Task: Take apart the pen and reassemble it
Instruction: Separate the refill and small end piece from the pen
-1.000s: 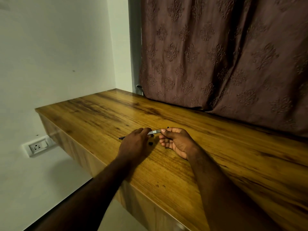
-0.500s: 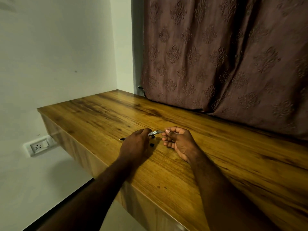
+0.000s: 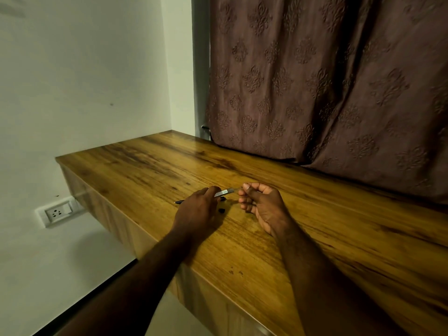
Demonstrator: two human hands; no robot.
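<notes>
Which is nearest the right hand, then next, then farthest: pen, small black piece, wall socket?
1. Pen, its end pinched by the right hand.
2. Small black piece, on the table, farther left.
3. Wall socket, far left.

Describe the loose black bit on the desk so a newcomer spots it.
On the wooden desk, find the gap between the left hand and right hand. A small black piece lies there, nearer the camera than the pen barrel the left hand holds. Unlike the barrel, it is stubby and held by no hand.
</notes>
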